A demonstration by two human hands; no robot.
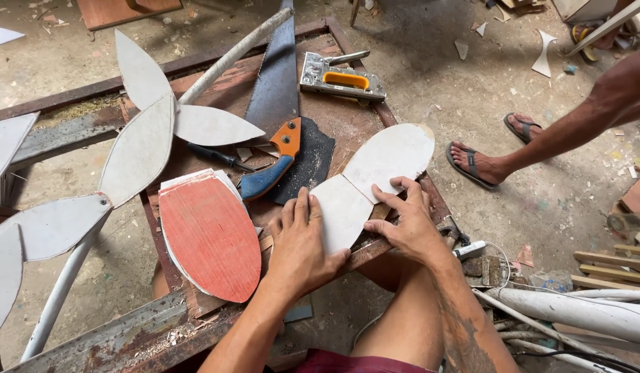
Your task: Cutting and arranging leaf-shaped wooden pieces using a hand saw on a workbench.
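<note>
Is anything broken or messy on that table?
Yes, a bit. The rusty table is strewn with sawdust, and scraps litter the floor. The handsaw lies across a loose dark sheet. The two white pieces under the left hand and right hand look whole.

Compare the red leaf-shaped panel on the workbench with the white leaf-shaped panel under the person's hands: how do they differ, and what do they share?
The red panel has a ribbed red face; the white panel is plain and pale. The red panel tops a small stack and lies untouched; the white panel lies flat under the left hand and right hand, butted against a second white piece. The red panel looks wider. Both are flat, pointed-oval cut-outs on the rusty workbench.
</note>
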